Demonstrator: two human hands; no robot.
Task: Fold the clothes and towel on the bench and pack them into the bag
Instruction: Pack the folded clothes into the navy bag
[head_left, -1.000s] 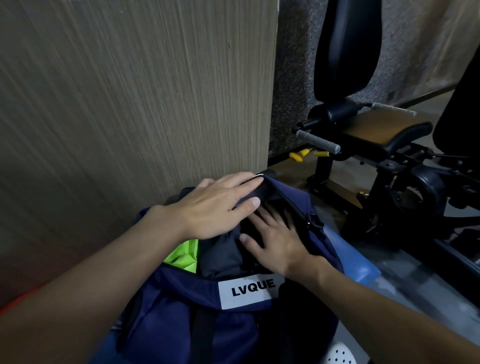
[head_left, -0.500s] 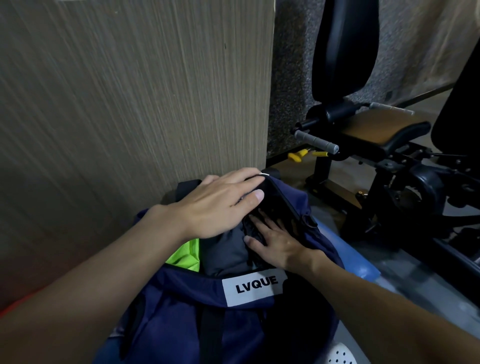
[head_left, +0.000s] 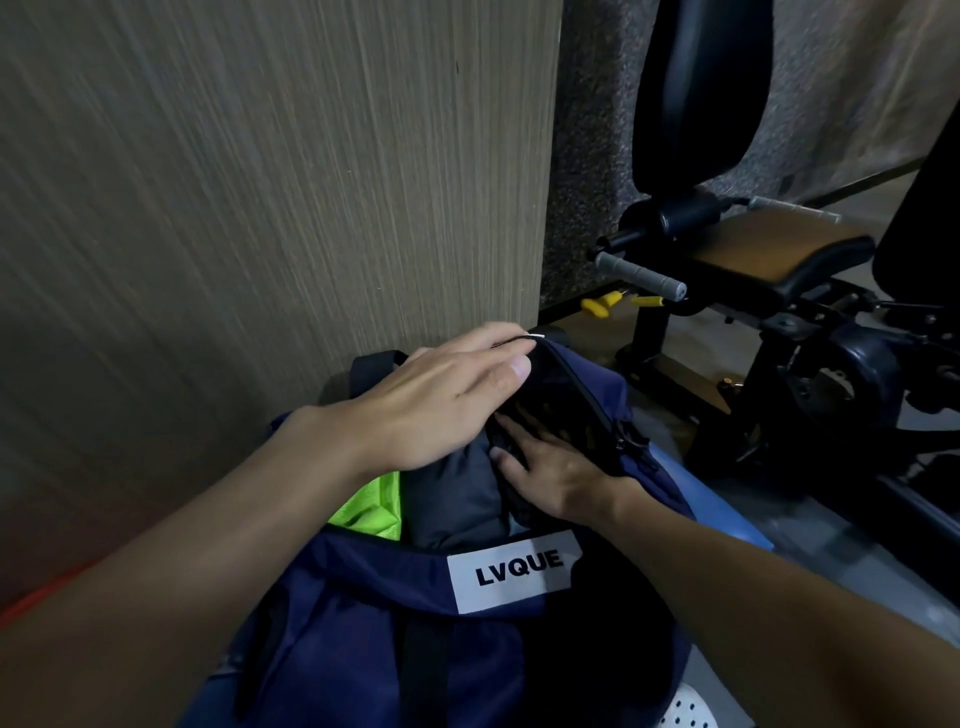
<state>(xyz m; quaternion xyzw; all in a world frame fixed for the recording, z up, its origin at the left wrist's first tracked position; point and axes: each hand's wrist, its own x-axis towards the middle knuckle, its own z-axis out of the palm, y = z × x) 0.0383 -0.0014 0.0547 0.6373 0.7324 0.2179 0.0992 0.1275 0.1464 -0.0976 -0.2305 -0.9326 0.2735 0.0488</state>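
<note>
We see a dim, evenly lit scene with no hard shadows and no glare. The wood panel (head_left: 260, 208) catches the most light, and its grain smears toward the left edge. The mouth of the bag (head_left: 363, 597) sinks into black under the left hand (head_left: 441, 400), and the gym machine (head_left: 857, 374) loses detail in the dark. Wide-angle distortion bows the panel's edge, and the forearms (head_left: 156, 597) near the lens go soft.

Navy bag (head_left: 363, 613) with white LVQUE label stands open; folded dark grey garment (head_left: 457, 493) and neon-green cloth (head_left: 371, 512) packed inside.
</note>
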